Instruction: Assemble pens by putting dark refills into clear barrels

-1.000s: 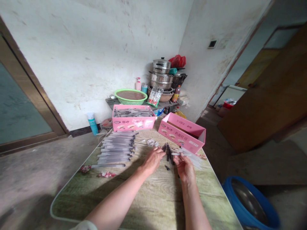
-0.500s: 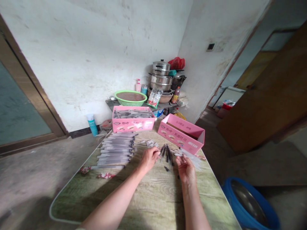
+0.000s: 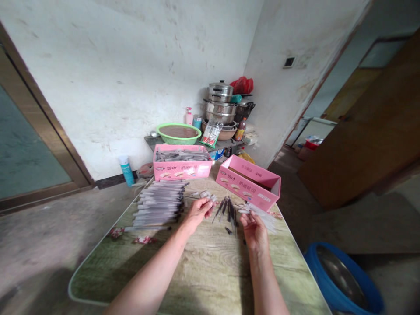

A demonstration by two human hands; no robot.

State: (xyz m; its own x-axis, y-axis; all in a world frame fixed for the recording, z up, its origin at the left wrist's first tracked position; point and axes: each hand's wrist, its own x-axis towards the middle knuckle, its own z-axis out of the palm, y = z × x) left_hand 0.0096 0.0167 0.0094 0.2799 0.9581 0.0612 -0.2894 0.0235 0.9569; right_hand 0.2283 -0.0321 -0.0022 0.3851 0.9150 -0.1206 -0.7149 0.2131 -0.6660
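Note:
My left hand is over the middle of the table with thumb and fingers pinched together; what they hold, if anything, is too small to make out. Just beyond it lie small whitish pieces. Palm up, my right hand has its fingers curled at a clear pen barrel, beside a pile of clear barrels. Between the hands lie dark pen refills and a small black piece. A row of capped pens covers the table's left side.
A pink box full of pens stands at the back, and a second pink box stands at the right. Behind them a shelf carries a green basin and steel pots. A blue tub is on the floor at right.
My left hand has moved slightly left and away from the refills. One refill now lies angled out toward the left of the bunch. My right hand has hardly moved.

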